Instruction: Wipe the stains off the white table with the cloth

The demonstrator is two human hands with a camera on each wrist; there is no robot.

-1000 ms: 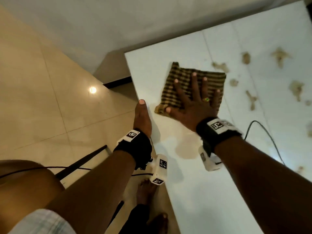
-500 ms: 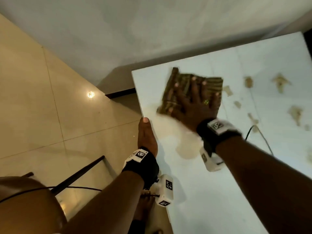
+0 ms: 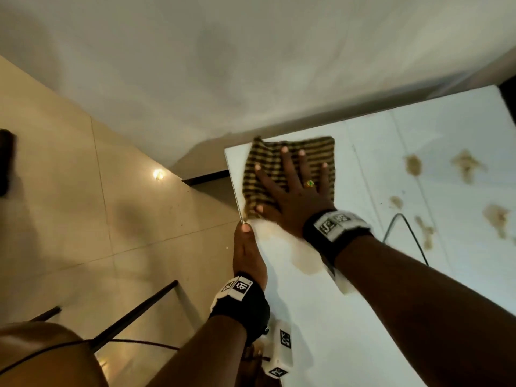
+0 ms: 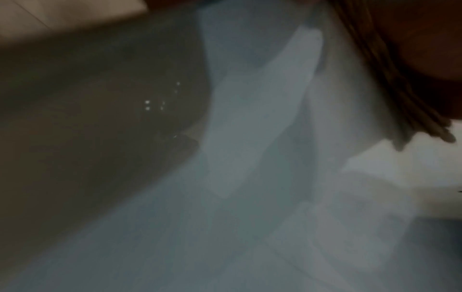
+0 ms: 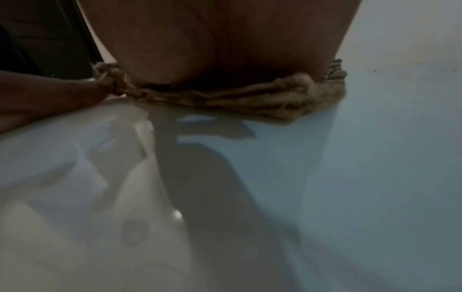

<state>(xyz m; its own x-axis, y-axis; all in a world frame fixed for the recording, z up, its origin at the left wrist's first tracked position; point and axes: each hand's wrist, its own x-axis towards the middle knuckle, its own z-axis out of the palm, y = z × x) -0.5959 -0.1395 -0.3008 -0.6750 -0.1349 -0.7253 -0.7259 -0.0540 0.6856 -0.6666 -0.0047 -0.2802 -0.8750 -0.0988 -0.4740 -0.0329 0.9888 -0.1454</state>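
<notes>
A brown and yellow striped cloth (image 3: 287, 157) lies folded at the far left corner of the white table (image 3: 335, 325). My right hand (image 3: 293, 191) presses flat on the cloth with its fingers spread. The right wrist view shows the palm on the cloth's bunched near edge (image 5: 225, 98). My left hand (image 3: 247, 247) sits at the table's left edge with its thumb on top, and its fingers are hidden below the edge. Several brown stains (image 3: 466, 166) mark the table to the right of the cloth. A wet smear (image 3: 307, 261) lies under my right wrist. The left wrist view is blurred.
A black cable (image 3: 405, 236) runs across the table beside my right forearm. A grey wall rises just beyond the table's far edge. Beige tiled floor (image 3: 83, 205) lies to the left, with a dark rod (image 3: 134, 317) slanting over it.
My right hand has slid the cloth away from me and leftward to the table's far left corner. The left hand has stayed at the table's edge.
</notes>
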